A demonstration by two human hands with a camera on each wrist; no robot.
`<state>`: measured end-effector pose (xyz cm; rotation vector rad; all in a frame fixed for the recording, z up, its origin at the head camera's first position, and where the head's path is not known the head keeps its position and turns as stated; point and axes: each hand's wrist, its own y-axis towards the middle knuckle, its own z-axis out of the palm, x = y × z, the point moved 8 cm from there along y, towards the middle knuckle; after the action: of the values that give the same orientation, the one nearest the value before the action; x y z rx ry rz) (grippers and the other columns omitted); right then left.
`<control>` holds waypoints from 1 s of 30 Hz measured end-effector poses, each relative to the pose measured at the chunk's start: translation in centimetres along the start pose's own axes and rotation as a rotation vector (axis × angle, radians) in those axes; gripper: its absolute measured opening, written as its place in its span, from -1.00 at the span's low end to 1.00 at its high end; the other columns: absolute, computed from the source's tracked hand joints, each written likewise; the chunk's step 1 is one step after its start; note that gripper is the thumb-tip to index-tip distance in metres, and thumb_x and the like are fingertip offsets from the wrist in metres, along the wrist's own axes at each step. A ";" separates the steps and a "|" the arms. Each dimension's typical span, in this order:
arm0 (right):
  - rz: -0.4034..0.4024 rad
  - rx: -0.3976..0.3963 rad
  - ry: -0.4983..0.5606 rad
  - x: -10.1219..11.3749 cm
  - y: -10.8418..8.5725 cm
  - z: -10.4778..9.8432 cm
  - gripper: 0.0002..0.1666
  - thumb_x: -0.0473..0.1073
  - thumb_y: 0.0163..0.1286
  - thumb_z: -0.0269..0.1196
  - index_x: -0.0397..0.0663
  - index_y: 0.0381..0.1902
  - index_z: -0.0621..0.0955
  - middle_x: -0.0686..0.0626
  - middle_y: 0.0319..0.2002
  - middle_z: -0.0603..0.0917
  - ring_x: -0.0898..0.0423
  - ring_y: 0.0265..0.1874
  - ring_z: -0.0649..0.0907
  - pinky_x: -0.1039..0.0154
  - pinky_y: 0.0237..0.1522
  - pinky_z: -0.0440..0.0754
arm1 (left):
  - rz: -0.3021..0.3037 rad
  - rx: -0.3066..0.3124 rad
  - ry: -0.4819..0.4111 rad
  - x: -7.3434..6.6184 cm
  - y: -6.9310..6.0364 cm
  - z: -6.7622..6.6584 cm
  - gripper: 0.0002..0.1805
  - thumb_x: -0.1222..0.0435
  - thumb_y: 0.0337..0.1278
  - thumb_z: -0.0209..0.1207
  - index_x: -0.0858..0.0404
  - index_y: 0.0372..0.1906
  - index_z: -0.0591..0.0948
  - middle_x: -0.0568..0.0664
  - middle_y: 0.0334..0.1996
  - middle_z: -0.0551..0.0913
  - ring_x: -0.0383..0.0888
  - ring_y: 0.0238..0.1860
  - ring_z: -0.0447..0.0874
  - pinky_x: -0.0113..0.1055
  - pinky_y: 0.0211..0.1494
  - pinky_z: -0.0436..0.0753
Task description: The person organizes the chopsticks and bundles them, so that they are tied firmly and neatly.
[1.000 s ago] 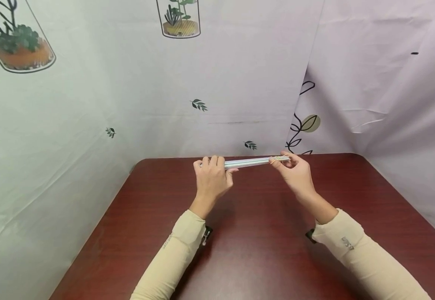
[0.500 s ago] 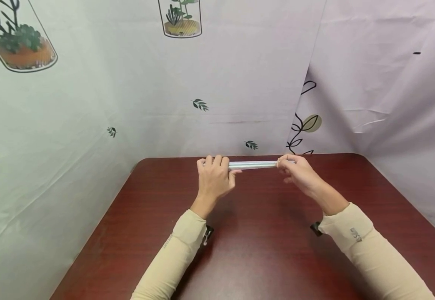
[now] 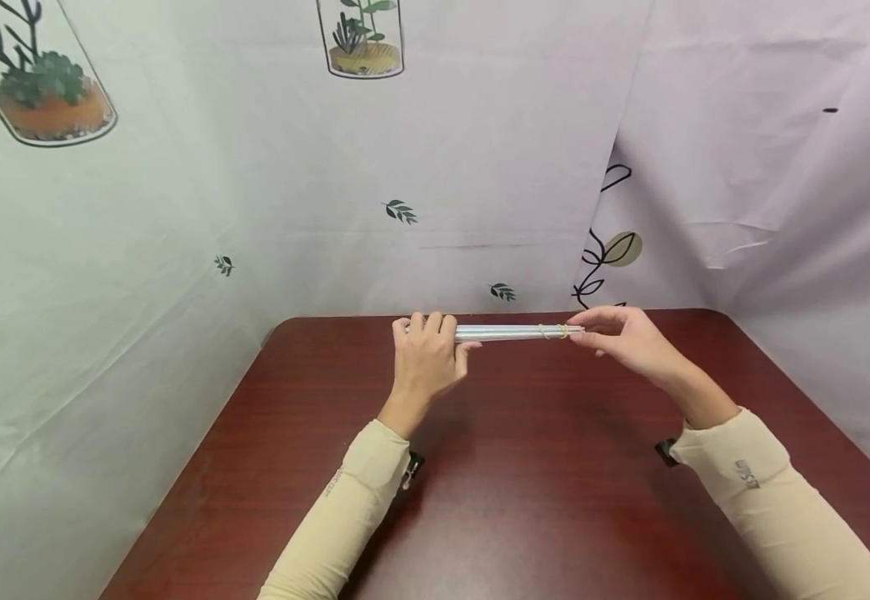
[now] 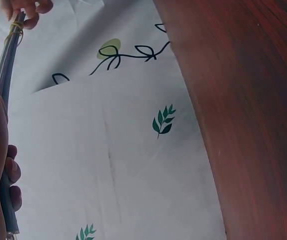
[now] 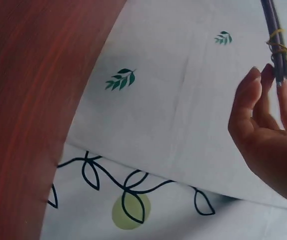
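In the head view, a bundle of slender, silvery chopsticks [image 3: 498, 332] is held nearly level above the table's far side. My left hand [image 3: 423, 358] grips its thicker left part, fingers over the top and thumb below. Yellowish rubber bands [image 3: 544, 332] loop round the narrow right end. My right hand [image 3: 633, 346] is at that tip, thumb and fingers spread around it. The right wrist view shows the fingertips [image 5: 253, 75] around the chopstick ends without a plain pinch; whether they touch cannot be told. The left wrist view catches the left fingers [image 4: 13, 170] curled round the bundle.
Below both hands lies a dark red wooden table [image 3: 525, 500] with rounded far corners. White cloth walls [image 3: 480, 167] printed with plants stand close behind it and along both sides. A dark wrist camera [image 3: 666, 452] projects from the right cuff.
My right hand has moved right along the bundle, from over the rubber bands to the tip, and its fingers have spread. The bundle has levelled from a slight tilt. My left hand keeps its grip.
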<state>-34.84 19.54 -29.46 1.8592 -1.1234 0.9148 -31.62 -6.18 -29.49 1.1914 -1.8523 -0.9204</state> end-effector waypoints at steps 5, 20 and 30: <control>-0.162 -0.019 -0.126 1.3 0.4 1.4 -0.67 -0.18 0.21 0.45 -0.17 -0.07 0.75 -0.06 -0.22 0.76 0.17 -0.37 0.69 0.36 -0.34 0.61 | 0.022 -0.017 -0.006 -0.9 0.2 -0.3 -0.46 -0.18 0.25 -0.05 0.22 -0.44 0.54 0.02 -0.44 0.60 0.05 -0.37 0.51 -0.01 -0.15 0.43; -0.327 -0.073 -0.280 3.5 0.6 1.0 -0.83 -0.26 0.16 0.47 -0.06 -0.24 0.79 -0.01 -0.28 0.77 0.24 -0.36 0.66 0.42 -0.36 0.57 | -0.002 -0.038 0.025 -1.0 0.5 -0.6 -0.47 -0.19 0.22 -0.01 0.21 -0.46 0.54 0.01 -0.44 0.60 0.04 -0.38 0.50 -0.01 -0.18 0.42; -0.315 -0.059 -0.314 3.8 1.0 3.0 -0.68 -0.22 0.15 0.49 -0.19 -0.12 0.76 -0.11 -0.22 0.78 0.12 -0.30 0.72 0.41 -0.33 0.62 | 0.011 -0.046 0.039 -2.0 0.6 -0.5 -0.44 -0.22 0.22 0.01 0.21 -0.44 0.57 0.00 -0.45 0.62 0.02 -0.38 0.51 -0.02 -0.16 0.43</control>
<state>-33.82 15.20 -27.31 2.1024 -0.9837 0.4178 -30.80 -4.19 -29.15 1.1630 -1.7955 -0.9221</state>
